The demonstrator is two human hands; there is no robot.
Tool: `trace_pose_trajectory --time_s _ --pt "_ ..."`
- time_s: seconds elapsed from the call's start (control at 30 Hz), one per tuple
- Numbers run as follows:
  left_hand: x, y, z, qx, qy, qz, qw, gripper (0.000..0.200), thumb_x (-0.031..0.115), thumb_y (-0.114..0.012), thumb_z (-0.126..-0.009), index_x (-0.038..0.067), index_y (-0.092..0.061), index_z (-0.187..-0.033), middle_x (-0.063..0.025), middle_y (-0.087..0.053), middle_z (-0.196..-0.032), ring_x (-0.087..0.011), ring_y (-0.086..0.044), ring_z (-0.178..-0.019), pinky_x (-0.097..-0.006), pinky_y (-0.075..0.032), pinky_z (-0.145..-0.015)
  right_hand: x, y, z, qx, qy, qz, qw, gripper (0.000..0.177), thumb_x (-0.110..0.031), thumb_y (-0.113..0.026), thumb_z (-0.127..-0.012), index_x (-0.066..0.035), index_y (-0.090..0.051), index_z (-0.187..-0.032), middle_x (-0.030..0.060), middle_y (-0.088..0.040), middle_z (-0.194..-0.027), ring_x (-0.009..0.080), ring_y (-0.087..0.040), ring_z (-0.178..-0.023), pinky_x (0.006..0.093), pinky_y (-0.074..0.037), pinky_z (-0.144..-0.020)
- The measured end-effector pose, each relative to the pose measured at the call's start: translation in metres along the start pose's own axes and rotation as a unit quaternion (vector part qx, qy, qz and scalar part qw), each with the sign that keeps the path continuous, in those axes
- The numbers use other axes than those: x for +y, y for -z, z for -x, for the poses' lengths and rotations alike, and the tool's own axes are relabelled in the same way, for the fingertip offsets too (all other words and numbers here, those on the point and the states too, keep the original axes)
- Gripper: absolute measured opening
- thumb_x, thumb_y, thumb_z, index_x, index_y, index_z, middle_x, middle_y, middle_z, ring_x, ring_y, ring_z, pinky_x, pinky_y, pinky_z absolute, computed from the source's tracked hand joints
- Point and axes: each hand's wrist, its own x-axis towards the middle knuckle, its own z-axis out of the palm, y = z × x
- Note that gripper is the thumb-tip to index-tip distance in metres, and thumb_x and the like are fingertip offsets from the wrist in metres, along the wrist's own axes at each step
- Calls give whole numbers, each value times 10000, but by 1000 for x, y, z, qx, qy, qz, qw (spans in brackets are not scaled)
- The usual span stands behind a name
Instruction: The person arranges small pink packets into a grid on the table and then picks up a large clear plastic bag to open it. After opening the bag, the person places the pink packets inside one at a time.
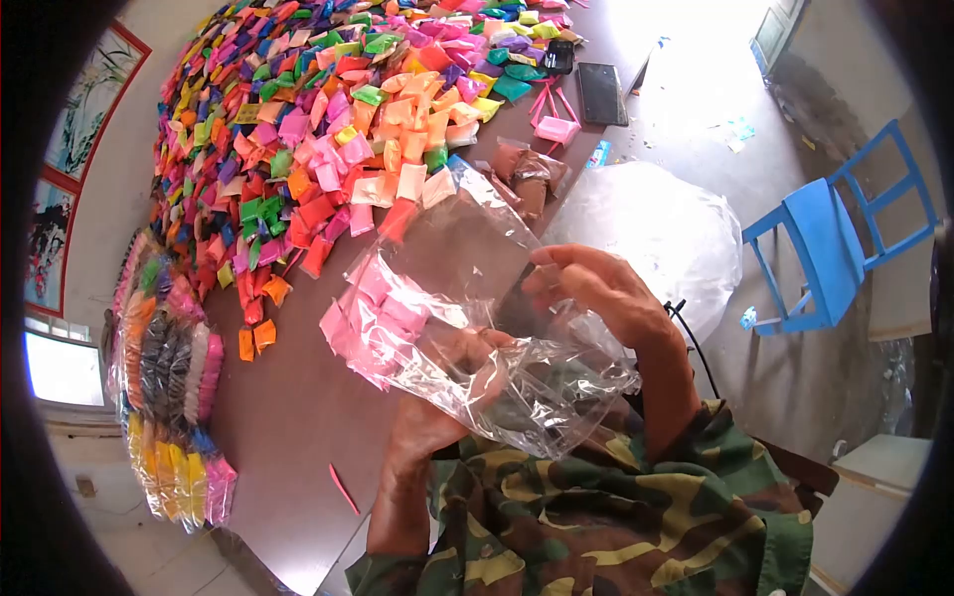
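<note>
A large clear plastic bag (477,238) is held up in front of me, above the brown table. Pink packets (373,323) show at its left side; the glare hides whether they are inside or behind it. My left hand (462,363) grips the bag from below, its fingers partly seen through the shiny film. On the right, my right hand (601,288) has its fingers bent around the bag's edge, with crumpled film hanging beneath them.
A big heap of colourful small packets (298,129) covers the far table (278,417). Long filled bags (164,377) lie at left. Brown packets (527,177), a phone (601,94), a pink tool (343,489), a white plastic sack (656,238) and a blue chair (825,238) are around.
</note>
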Motion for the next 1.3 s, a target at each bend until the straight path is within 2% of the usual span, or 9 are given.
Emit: trace_pose_trajectory --time_s 0.07,0.17,0.2,0.3,0.33,0.53,0.93,1.13,1.3 --pt "1 1 2 8 13 -6 1000 279 144 -845 -909 29 -679 -1102 -116 -737 -1186 -176 -681 -1011 -345 -562 -879 0 0 -6 -26 -24 45 998 442 -289 -688 -1054 34 -649 -1354 106 -762 -1143 171 -724 -1023 326 -576 -865" --pt "7 3 13 21 22 140 990 193 86 -789 -942 17 -695 -1095 -90 -712 -1183 -160 -656 -1107 -342 -519 -982 -1 3 -8 -19 -21 59 998 311 -207 -707 -1043 20 -695 -1256 76 -775 -1054 139 -731 -948 279 -576 -786" --pt "21 -9 11 88 98 -7 991 125 90 -740 -958 21 -679 -1043 -63 -718 -1072 -127 -654 -978 -304 -524 -883 0 4 -9 10 -7 45 999 282 -197 -701 -1046 11 -705 -1237 74 -776 -1036 137 -733 -936 275 -576 -772" --pt "17 7 19 76 121 32 989 47 70 -673 -970 30 -649 -969 -24 -695 -959 -76 -592 -796 -247 -481 -718 3 12 -10 85 38 12 996 220 -170 -683 -1053 -12 -725 -1201 65 -779 -997 130 -737 -913 264 -575 -738" --pt "23 8 22 89 123 49 987 47 32 -631 -960 37 -608 -919 -37 -672 -939 -37 -510 -675 -220 -413 -606 4 16 -9 95 53 7 994 212 -163 -679 -1054 -19 -727 -1202 62 -779 -994 128 -736 -913 261 -572 -733" --pt "14 15 43 138 101 36 985 56 60 -617 -917 56 -562 -922 -70 -648 -945 -43 -453 -594 -223 -364 -522 8 19 -9 111 85 19 990 208 -150 -667 -1064 -39 -725 -1230 56 -781 -1015 139 -747 -928 280 -583 -753" --pt "26 15 62 196 62 39 978 146 147 -670 -884 81 -541 -862 -89 -659 -933 -76 -524 -688 -236 -422 -628 12 24 -10 144 153 -71 975 229 -148 -645 -1069 -54 -722 -1263 72 -790 -1059 156 -754 -936 290 -572 -756" --pt "4 17 63 214 23 95 972 269 251 -764 -913 55 -619 -1026 -107 -694 -1030 -174 -664 -908 -314 -523 -793 10 13 -13 143 168 -85 972 226 -161 -623 -1088 -67 -717 -1271 67 -787 -1058 143 -755 -899 263 -559 -723" --pt "-2 15 62 250 33 200 947 363 188 -867 -917 20 -651 -1156 -106 -719 -1092 -166 -699 -926 -290 -561 -822 10 -10 -18 165 156 -35 973 240 -204 -638 -1100 -59 -711 -1276 63 -777 -1025 134 -749 -851 238 -528 -653"
